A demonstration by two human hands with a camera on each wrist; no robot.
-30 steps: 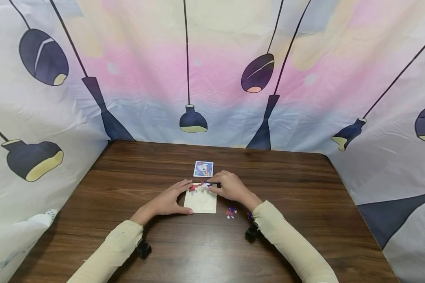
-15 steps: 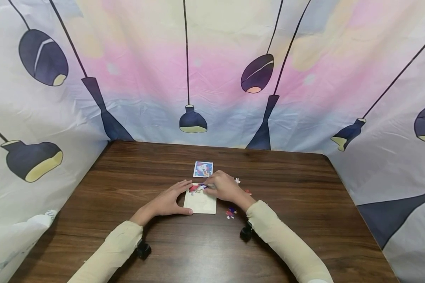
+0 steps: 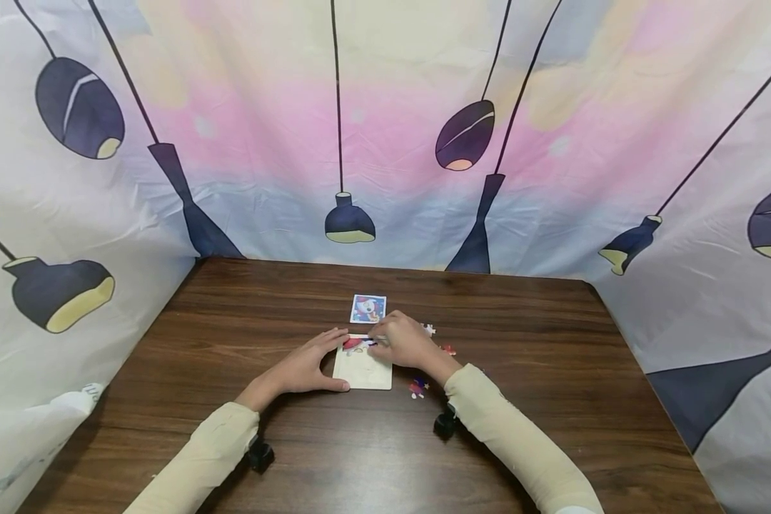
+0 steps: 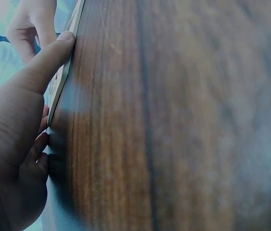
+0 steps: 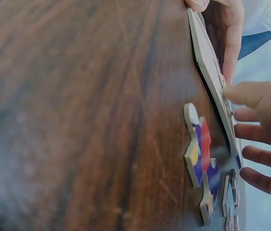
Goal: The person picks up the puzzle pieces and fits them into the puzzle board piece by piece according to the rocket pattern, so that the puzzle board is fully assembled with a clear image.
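Observation:
A pale square puzzle board (image 3: 363, 371) lies on the table, with red, white and blue puzzle pieces (image 3: 352, 344) along its far side. My left hand (image 3: 305, 365) rests at the board's left side, thumb at the near edge and fairly straight fingers at the far left corner. Over the far right part of the board, the fingers and thumb of my right hand (image 3: 406, 344) hold a small puzzle piece down against it; the hand hides most of that piece. In the right wrist view, my right thumb (image 5: 243, 92) touches the board's top surface.
Loose puzzle pieces lie right of the board: a purple-and-red one (image 3: 417, 387), a red one (image 3: 448, 350) and a white one (image 3: 429, 329). Beyond the board is a square picture card (image 3: 368, 308) of a cartoon character. A patterned curtain (image 3: 411, 143) surrounds the brown table (image 3: 263, 300).
My right hand has shifted slightly left over the board, lowering the puzzle piece among those at its far side. The white and red loose pieces have come into view. My left hand stays in place.

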